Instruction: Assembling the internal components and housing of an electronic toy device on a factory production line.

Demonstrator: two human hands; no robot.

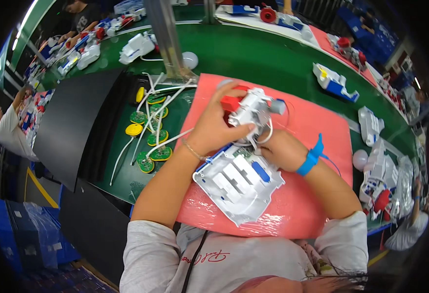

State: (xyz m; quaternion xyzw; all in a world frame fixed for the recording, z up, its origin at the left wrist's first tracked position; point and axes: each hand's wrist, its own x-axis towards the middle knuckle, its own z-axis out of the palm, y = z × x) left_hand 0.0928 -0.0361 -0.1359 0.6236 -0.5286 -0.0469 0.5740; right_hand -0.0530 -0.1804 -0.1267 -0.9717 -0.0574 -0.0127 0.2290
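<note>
My left hand (pixel 213 125) is wrapped around a white plastic assembly (pixel 254 108) with red parts and a grey cylinder on its right, holding it above the mat. Just below it, my right hand (pixel 284 150) has its fingers closed at the assembly's lower end, beside a looped white wire (pixel 270 133). What those fingertips pinch is hidden. Under both hands lies a white housing shell (pixel 239 188), open side up, with a blue piece (pixel 261 171) and part of a green board inside. A blue wrist strap (pixel 312 157) circles my right wrist.
A pink foam mat (pixel 322 195) covers the bench in front of me. Left of it are several green round boards (pixel 146 162) with white wires, and black sheets (pixel 72 122). A metal post (pixel 168 39) stands beyond. Housings (pixel 335 83) lie on the green belt; co-workers sit both sides.
</note>
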